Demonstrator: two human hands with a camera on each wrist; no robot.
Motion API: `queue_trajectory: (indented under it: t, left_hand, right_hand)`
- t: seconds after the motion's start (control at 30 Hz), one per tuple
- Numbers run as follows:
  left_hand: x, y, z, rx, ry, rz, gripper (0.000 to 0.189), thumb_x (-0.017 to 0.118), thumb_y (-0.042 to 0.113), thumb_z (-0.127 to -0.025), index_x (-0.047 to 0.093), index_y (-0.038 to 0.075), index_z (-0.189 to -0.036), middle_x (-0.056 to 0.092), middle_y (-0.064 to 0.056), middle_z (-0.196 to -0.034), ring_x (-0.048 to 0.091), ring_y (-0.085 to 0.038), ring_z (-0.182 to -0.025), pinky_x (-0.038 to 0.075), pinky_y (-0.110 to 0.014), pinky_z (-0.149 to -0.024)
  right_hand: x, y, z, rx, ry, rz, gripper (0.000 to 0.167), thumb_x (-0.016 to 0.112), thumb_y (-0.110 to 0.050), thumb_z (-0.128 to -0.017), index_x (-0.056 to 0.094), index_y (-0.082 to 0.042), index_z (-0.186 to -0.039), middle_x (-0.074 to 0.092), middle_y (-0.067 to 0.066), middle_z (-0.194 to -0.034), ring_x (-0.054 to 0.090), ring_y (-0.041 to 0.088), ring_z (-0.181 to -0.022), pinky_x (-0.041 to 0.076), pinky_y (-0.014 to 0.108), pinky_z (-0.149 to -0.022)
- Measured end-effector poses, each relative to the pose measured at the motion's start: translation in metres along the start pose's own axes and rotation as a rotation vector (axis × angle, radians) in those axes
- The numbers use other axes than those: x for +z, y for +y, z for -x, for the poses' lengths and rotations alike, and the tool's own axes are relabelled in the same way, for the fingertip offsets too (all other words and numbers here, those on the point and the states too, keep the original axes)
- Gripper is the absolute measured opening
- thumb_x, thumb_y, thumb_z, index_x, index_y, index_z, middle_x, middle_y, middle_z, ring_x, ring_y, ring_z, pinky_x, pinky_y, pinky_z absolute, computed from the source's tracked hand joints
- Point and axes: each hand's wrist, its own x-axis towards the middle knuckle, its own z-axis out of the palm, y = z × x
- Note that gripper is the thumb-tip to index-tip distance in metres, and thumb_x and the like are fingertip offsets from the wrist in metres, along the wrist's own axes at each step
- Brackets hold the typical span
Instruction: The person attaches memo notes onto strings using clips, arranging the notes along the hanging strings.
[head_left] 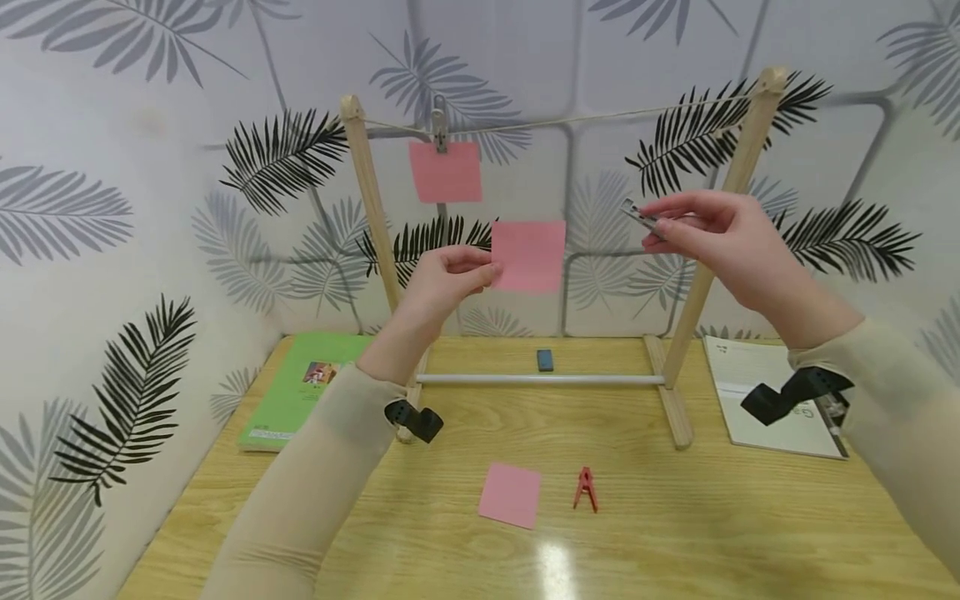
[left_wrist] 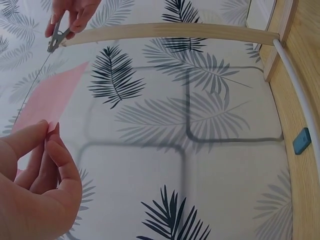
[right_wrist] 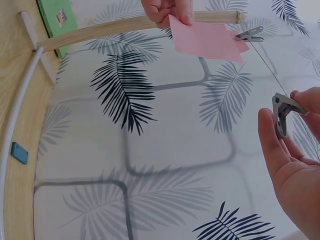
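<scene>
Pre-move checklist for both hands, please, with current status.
1. Left hand pinches the held pink sheet by its side edge: ok.
2. Right hand grips a metal clip: ok.
3. String runs between both wooden posts: ok.
4. Hanging pink sheet is held by its own clip: ok.
5. Held sheet up at the string: not ok; the head view shows it below.
6. Gripped clip's jaws open wide enough for string and sheet: cannot tell.

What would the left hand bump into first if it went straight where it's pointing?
Probably the right hand or its metal clip, though depth is unclear, so the left hand, with its pink paper, might slip past.
</scene>
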Motion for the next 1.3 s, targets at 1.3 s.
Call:
queue_trajectory:
  t: [1.3]
  left_hand:
    - [0.019,0.025,-0.021,-0.021,0.06,0.207,0.027,0.07,0.015,-0.093,0.07,0.003,-0.117,0.069,0.003,-0.092,0.062,-0.01,-0.082,0.053,-0.022,-0.08]
  right_hand:
    - [0.022,-0.067,-0.062,-0.076,0.152,-0.115,0.048,0.076,-0.005,-0.085,0.06,-0.011,-0.13,0.067,-0.001,-0.108,0.061,0.014,-0.101,0.052,0.011,-0.085]
